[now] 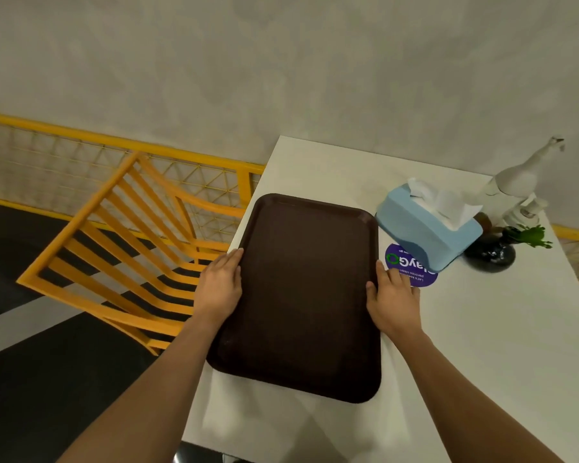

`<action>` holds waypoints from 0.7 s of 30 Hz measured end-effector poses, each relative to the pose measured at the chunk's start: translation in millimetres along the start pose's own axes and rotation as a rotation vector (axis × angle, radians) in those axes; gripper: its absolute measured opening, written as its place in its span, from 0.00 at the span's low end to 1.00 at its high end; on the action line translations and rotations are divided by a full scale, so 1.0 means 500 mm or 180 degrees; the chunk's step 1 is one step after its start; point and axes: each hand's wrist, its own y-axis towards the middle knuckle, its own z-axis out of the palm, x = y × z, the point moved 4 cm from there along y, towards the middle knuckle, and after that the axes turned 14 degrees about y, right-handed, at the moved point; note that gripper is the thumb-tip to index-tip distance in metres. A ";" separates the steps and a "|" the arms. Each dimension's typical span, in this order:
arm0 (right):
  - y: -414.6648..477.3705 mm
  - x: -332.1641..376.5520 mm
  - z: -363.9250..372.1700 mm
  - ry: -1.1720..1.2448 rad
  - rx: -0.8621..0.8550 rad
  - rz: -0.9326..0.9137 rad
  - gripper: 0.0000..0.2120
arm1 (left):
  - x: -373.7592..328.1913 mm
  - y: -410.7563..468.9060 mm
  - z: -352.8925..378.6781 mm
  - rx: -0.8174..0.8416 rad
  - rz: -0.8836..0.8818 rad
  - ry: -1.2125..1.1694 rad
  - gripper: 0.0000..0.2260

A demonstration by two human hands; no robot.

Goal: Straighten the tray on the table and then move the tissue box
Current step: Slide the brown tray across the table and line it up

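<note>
Both long rims of the dark tray (pixel 301 295) are gripped by the left hand (pixel 219 289) and right hand (pixel 393 300), the tissue box (pixel 428 228) lying just beyond the right fingertips (pixel 380 267).

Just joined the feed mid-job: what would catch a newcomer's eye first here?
A dark brown tray fills the middle of the white table, with the left hand and right hand on its long edges. A light blue tissue box sits right of it, an orange chair on the left.
</note>
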 end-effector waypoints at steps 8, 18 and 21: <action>0.019 0.046 0.025 0.0226 0.0049 0.0223 0.26 | 0.049 0.053 0.002 0.0275 0.0044 -0.0553 0.21; 0.014 0.063 0.019 0.0276 0.0142 0.0434 0.26 | 0.053 0.059 0.001 0.0343 -0.0001 -0.0762 0.22; 0.009 0.062 0.021 0.0292 0.0150 0.0483 0.27 | 0.054 0.058 0.000 0.0357 0.0009 -0.0817 0.22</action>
